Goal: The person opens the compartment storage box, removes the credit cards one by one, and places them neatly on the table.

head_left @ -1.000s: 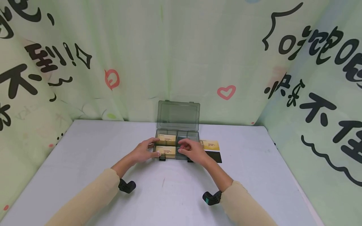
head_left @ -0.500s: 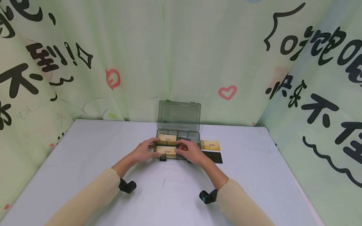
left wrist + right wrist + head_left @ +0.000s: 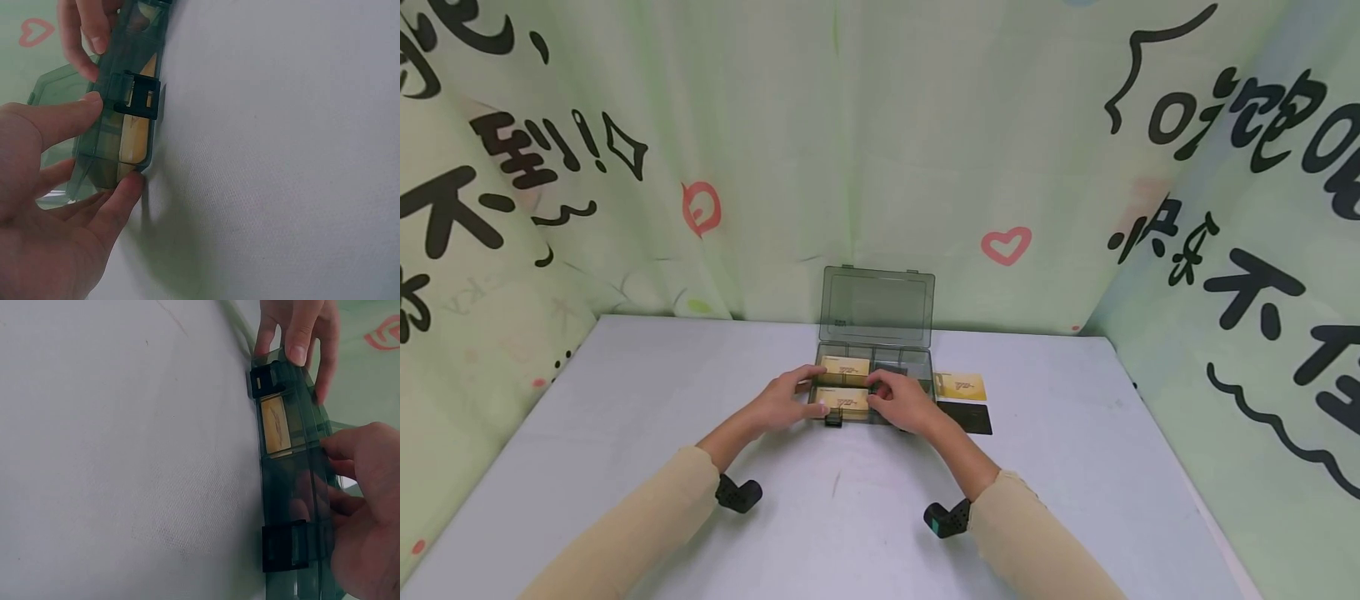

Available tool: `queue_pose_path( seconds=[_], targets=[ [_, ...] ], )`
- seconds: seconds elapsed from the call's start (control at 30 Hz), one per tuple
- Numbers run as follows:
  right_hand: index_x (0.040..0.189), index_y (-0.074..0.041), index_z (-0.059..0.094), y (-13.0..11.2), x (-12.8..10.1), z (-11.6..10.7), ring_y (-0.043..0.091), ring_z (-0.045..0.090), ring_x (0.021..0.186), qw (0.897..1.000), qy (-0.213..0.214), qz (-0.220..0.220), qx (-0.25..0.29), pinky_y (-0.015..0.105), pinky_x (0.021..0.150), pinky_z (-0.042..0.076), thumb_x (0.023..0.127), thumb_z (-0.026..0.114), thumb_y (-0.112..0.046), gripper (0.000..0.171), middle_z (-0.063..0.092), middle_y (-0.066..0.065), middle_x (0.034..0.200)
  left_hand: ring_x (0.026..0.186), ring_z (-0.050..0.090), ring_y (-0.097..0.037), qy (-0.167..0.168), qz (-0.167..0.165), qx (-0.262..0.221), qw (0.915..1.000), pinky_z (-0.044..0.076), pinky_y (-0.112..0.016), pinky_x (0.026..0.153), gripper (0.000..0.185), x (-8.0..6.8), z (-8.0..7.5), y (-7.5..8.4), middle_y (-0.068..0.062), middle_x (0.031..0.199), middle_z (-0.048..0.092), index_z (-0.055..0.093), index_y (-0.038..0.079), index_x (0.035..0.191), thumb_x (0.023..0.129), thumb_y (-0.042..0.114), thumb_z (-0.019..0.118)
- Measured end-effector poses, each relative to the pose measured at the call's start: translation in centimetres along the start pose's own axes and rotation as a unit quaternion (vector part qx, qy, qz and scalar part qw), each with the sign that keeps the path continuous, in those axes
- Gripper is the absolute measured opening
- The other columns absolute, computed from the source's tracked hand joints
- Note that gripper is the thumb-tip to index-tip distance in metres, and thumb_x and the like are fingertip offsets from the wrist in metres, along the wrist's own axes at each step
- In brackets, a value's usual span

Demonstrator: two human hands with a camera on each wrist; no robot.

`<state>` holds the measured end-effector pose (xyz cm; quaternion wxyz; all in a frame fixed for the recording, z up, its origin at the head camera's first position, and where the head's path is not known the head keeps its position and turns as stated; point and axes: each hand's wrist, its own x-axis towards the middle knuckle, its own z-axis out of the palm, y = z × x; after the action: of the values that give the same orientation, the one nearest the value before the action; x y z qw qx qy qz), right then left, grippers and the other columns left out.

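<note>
A translucent grey-green plastic case [image 3: 917, 360] stands with its divided tray towards me and its lid [image 3: 877, 307] raised at the back. Yellow card stacks, one at the back [image 3: 846, 365] and one in front [image 3: 844, 400], fill the left compartments. My left hand [image 3: 781, 402] grips the case's left end, thumb on the front rim and fingers round the side. Over the right half is my right hand [image 3: 906, 402], its thumb and index finger at the middle divider and other fingers down inside the case. Whether those fingers pinch anything is hidden.
Right of the case lie a yellow card [image 3: 960, 386] and a black card [image 3: 967, 417], partly behind the right hand. A dark latch [image 3: 140, 97] juts from the case's front. White cloth covers the table [image 3: 820, 533]; a printed curtain [image 3: 775, 167] hangs behind it.
My right hand has shifted slightly left inside the case, up to the middle divider, then stayed nearly still. The left hand keeps its hold on the case's left end.
</note>
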<state>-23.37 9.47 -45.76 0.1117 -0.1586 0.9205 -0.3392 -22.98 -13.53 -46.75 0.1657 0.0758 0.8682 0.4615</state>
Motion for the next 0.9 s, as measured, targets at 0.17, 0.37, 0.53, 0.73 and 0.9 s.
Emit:
queue_pose_path(
  seconds=[0.17,0.37,0.53,0.73,0.9],
  targets=[
    [0.117,-0.013,0.064,-0.2,0.3,0.2,0.013,0.048,0.065,0.999,-0.010,-0.002,-0.032,0.026,0.058,0.039,0.096,0.060,-0.023,0.023,0.060,0.001,0.080,0.141,0.038,-0.036,0.000,-0.001,0.003,1.0000,0.033,-0.056,0.113,0.068,0.0,0.0,0.0,-0.013,0.156,0.034,0.041,0.018,0.146,0.086,0.021,0.073],
    [0.119,-0.011,0.064,-0.3,0.6,0.4,0.013,0.042,0.060,0.999,-0.027,-0.003,-0.045,0.025,0.054,0.034,0.096,0.060,-0.023,0.026,0.053,0.000,0.071,0.141,0.038,-0.036,-0.001,-0.003,0.001,1.0000,0.033,-0.056,0.113,0.067,-0.1,0.0,0.1,-0.013,0.156,0.034,0.041,0.019,0.146,0.087,0.021,0.073],
    [0.120,-0.011,0.064,-0.7,0.7,0.4,0.013,0.043,0.064,0.997,-0.036,0.007,-0.062,0.026,0.057,0.034,0.096,0.058,-0.024,0.027,0.052,0.000,0.073,0.141,0.038,-0.036,-0.001,-0.001,0.001,1.0000,0.033,-0.056,0.113,0.067,-0.1,0.0,0.0,-0.013,0.156,0.034,0.041,0.018,0.146,0.087,0.021,0.073],
    [0.121,-0.012,0.063,-0.8,1.1,0.6,0.016,0.050,0.075,0.995,-0.046,0.012,-0.086,0.030,0.066,0.042,0.097,0.055,-0.023,0.027,0.063,0.005,0.092,0.141,0.038,-0.036,0.000,-0.001,0.004,1.0000,0.033,-0.056,0.113,0.067,0.0,0.0,-0.2,-0.012,0.156,0.034,0.041,0.019,0.146,0.087,0.021,0.073],
    [0.123,-0.012,0.063,-0.8,1.1,0.7,0.017,0.052,0.079,0.994,-0.054,0.011,-0.096,0.032,0.071,0.045,0.098,0.052,-0.022,0.029,0.067,0.008,0.107,0.141,0.038,-0.036,-0.002,0.001,0.002,1.0000,0.034,-0.055,0.113,0.067,0.1,0.0,-0.2,-0.013,0.156,0.035,0.041,0.018,0.146,0.087,0.021,0.073]
  ],
)
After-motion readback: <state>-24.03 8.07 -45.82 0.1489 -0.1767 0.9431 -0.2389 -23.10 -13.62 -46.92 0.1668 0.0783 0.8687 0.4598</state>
